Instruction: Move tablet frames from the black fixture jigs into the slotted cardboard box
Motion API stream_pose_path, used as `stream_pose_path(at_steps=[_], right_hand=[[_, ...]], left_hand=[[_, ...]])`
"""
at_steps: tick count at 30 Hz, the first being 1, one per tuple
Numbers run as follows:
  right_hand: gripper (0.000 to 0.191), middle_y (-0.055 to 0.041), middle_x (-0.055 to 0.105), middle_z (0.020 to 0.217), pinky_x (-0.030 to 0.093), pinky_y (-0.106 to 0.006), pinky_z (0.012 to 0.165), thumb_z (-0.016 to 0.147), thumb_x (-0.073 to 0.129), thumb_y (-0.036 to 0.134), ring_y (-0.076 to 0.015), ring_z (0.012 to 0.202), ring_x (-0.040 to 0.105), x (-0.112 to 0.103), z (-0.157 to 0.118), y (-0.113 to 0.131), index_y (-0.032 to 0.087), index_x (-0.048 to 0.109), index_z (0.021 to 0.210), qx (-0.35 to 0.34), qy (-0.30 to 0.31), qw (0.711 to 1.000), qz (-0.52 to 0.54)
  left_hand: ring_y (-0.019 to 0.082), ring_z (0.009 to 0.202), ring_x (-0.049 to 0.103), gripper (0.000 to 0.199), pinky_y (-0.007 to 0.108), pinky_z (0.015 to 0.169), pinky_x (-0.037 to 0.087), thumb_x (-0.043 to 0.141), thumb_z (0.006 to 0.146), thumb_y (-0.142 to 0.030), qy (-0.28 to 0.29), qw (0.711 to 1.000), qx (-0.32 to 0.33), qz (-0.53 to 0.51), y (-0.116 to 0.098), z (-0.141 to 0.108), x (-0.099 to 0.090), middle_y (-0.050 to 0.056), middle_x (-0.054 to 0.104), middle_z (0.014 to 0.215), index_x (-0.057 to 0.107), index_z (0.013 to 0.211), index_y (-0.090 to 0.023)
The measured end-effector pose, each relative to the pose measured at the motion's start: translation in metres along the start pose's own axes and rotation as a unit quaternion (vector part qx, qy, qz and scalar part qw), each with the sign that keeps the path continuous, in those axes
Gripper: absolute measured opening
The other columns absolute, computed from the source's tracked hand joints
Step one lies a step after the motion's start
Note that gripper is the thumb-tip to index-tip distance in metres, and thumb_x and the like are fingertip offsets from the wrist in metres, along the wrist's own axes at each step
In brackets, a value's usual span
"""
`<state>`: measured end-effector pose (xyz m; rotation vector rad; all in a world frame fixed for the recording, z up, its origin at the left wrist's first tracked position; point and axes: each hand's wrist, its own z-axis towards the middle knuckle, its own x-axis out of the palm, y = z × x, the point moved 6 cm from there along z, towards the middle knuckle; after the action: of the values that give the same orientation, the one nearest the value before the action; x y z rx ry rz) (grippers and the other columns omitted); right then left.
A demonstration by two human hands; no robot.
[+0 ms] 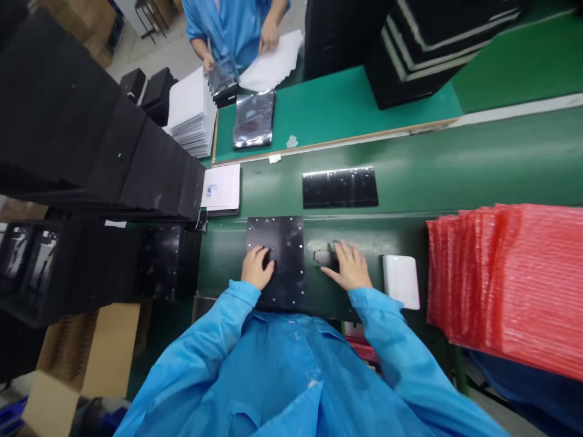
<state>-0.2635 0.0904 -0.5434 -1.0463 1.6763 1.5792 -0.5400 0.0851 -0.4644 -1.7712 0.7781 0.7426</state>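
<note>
As my left hand [257, 267] lies unclenched on one dotted black panel [288, 276], my right hand [351, 267] spreads open beside one grey piece [321, 257]. Green bench [223, 252]: one white block [401, 281]; opposite, one co-worker [232, 30], pale floor [168, 47] behind.

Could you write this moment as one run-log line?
left hand: at black panel, left side | right hand: spread beside small grey piece | farther right: white block, red bubble-wrap stack | ahead: glossy black slab
</note>
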Motion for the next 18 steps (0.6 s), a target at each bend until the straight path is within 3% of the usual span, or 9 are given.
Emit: stream_pose_path(at_steps=[3, 5, 7, 12, 14, 16, 18], right_hand=[[0.049, -0.0225, 0.051, 0.131, 0.035, -0.05, 0.099, 0.086, 0.05, 0.041, -0.036, 0.124, 0.043, 0.02, 0.008, -0.006, 0.009, 0.053, 0.123, -0.016, 0.045, 0.997, -0.062], [0.046, -0.0222, 0.058, 0.117, 0.04, -0.042, 0.09, 0.087, 0.049, 0.039, -0.032, 0.108, 0.053, 0.024, 0.012, 0.008, 0.008, 0.053, 0.12, -0.036, 0.074, 0.994, -0.069], [0.042, -0.0191, 0.061, 0.106, 0.041, -0.038, 0.082, 0.085, 0.051, 0.035, -0.0292, 0.096, 0.056, 0.022, 0.014, 0.034, 0.009, 0.053, 0.119, -0.073, 0.113, 0.987, -0.093], [0.032, -0.017, 0.062, 0.098, 0.039, -0.036, 0.079, 0.074, 0.053, 0.014, -0.0286, 0.093, 0.057, 0.013, 0.023, 0.089, 0.011, 0.058, 0.106, -0.189, 0.189, 0.948, -0.17], [0.032, -0.0153, 0.065, 0.096, 0.041, -0.033, 0.077, 0.072, 0.052, 0.012, -0.0268, 0.09, 0.059, 0.015, 0.029, 0.089, 0.013, 0.059, 0.103, -0.22, 0.244, 0.934, -0.143], [0.033, -0.0128, 0.067, 0.096, 0.043, -0.032, 0.075, 0.072, 0.052, 0.015, -0.0254, 0.087, 0.06, 0.016, 0.034, 0.076, 0.015, 0.06, 0.105, -0.209, 0.285, 0.931, -0.092], [0.039, -0.0139, 0.066, 0.109, 0.046, -0.037, 0.081, 0.075, 0.054, 0.023, -0.0284, 0.095, 0.06, 0.008, 0.038, 0.061, 0.016, 0.059, 0.113, -0.183, 0.243, 0.951, -0.05]], left_hand=[[0.037, 0.142, 0.023, 0.067, 0.059, 0.113, 0.021, 0.065, 0.077, -0.042, 0.078, 0.983, 0.029, 0.164, -0.024, -0.018, 0.041, 0.015, 0.033, 0.151, 0.047, 0.138, -0.02], [0.044, 0.144, 0.008, 0.092, 0.069, 0.11, 0.011, 0.07, 0.07, -0.054, 0.122, 0.966, 0.022, 0.228, -0.029, -0.025, 0.061, 0.016, 0.018, 0.157, 0.033, 0.147, -0.02], [0.046, 0.143, 0.0, 0.109, 0.072, 0.108, 0.005, 0.072, 0.063, -0.061, 0.147, 0.954, 0.029, 0.259, -0.03, -0.027, 0.071, 0.018, 0.009, 0.158, 0.023, 0.151, -0.018], [0.049, 0.142, -0.008, 0.121, 0.073, 0.106, -0.002, 0.077, 0.055, -0.06, 0.168, 0.961, 0.019, 0.22, -0.036, -0.027, 0.079, 0.02, 0.002, 0.158, 0.019, 0.152, -0.016], [0.049, 0.141, -0.01, 0.118, 0.072, 0.107, -0.005, 0.081, 0.054, -0.047, 0.154, 0.972, -0.017, 0.175, -0.043, -0.026, 0.078, 0.02, 0.001, 0.158, 0.021, 0.151, -0.016], [0.048, 0.141, -0.012, 0.112, 0.071, 0.107, -0.007, 0.078, 0.055, -0.03, 0.121, 0.984, -0.055, 0.122, -0.052, -0.027, 0.071, 0.019, 0.001, 0.159, 0.022, 0.151, -0.016], [0.047, 0.141, -0.014, 0.109, 0.071, 0.107, -0.006, 0.072, 0.055, -0.018, 0.099, 0.991, -0.069, 0.057, -0.057, -0.032, 0.057, 0.016, 0.002, 0.159, 0.021, 0.151, -0.019]])
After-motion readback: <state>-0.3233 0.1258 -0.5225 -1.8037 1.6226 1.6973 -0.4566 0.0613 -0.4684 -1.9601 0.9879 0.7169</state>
